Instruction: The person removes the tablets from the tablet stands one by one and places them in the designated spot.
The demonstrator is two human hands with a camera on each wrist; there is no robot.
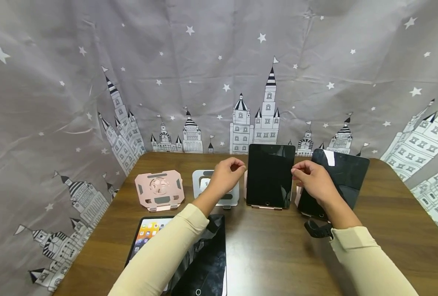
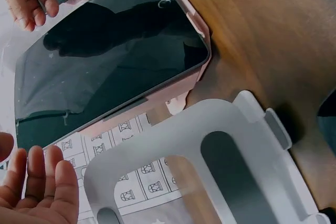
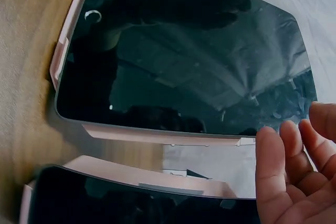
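A black-screened tablet leans upright on a pink stand between my two hands. My left hand hovers at its left edge, above a grey stand, with fingers loosely bent and nothing held. On the other side, my right hand has its fingertips close by the tablet's right edge, fingers relaxed. Behind that hand a second dark tablet leans, tilted, on another pink stand. In the right wrist view, the right fingers are near the upper corner of the middle tablet.
A pink stand stands at the far left of the wooden table. In front, partly under the left sleeve, lie a tablet with a lit screen and a dark tablet. A grey castle-print curtain hangs behind.
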